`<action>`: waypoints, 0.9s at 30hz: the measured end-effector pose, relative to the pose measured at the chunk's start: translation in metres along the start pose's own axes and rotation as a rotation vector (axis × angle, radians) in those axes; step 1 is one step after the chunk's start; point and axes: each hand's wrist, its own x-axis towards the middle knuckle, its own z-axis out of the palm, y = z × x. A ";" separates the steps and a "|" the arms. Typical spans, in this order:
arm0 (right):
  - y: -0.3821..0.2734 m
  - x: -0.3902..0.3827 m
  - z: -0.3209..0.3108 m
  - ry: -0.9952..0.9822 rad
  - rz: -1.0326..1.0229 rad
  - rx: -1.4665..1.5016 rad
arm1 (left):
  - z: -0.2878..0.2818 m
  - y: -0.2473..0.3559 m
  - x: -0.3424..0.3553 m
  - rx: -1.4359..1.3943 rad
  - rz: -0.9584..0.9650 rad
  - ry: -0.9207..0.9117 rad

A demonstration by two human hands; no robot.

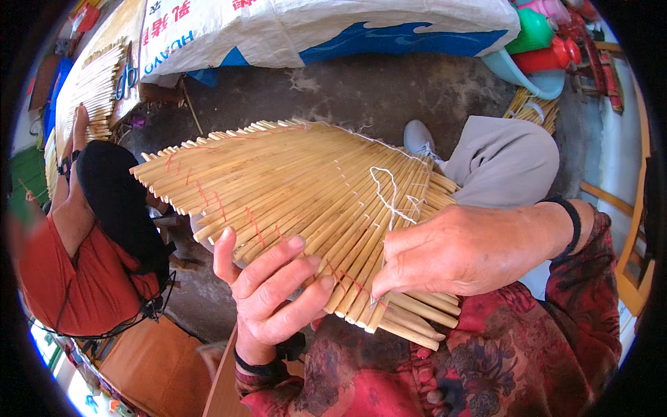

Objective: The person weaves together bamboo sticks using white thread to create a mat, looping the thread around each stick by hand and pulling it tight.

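Across my lap lies a fan-shaped mat of straw-coloured stalks (pixel 278 170), stitched with red and white thread. My left hand (pixel 278 299) holds its near edge, fingers spaced over the stalk ends and the thumb hidden. My right hand (pixel 445 254) is closed in a pinch over the mat's near right part. A thin metal tip, seemingly of a needle (pixel 376 301), shows below its fingertips by the stalk ends; the rest is hidden in the grip. Loose white thread (pixel 394 198) loops over the stalks just beyond that hand.
At the left sits another person in red clothing (pixel 87 278), one hand (pixel 80 125) by a second stalk mat (pixel 97 87). Scissors (pixel 126 82) lie beside it. A white sheet (pixel 326 35) spans the far side. A pale blue basin (pixel 524 75) and a stalk bundle (pixel 531 109) are at far right.
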 end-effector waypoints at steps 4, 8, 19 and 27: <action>-0.002 -0.002 0.004 0.014 0.013 -0.053 | 0.000 0.001 0.002 -0.007 0.001 -0.006; 0.004 -0.003 0.011 0.075 0.075 0.129 | 0.001 0.001 0.001 -0.011 0.013 0.000; 0.007 0.000 0.010 0.056 0.063 0.137 | 0.004 -0.001 0.001 -0.004 0.028 0.040; 0.000 0.000 0.007 0.033 0.106 0.106 | 0.002 -0.002 0.002 -0.006 0.020 0.016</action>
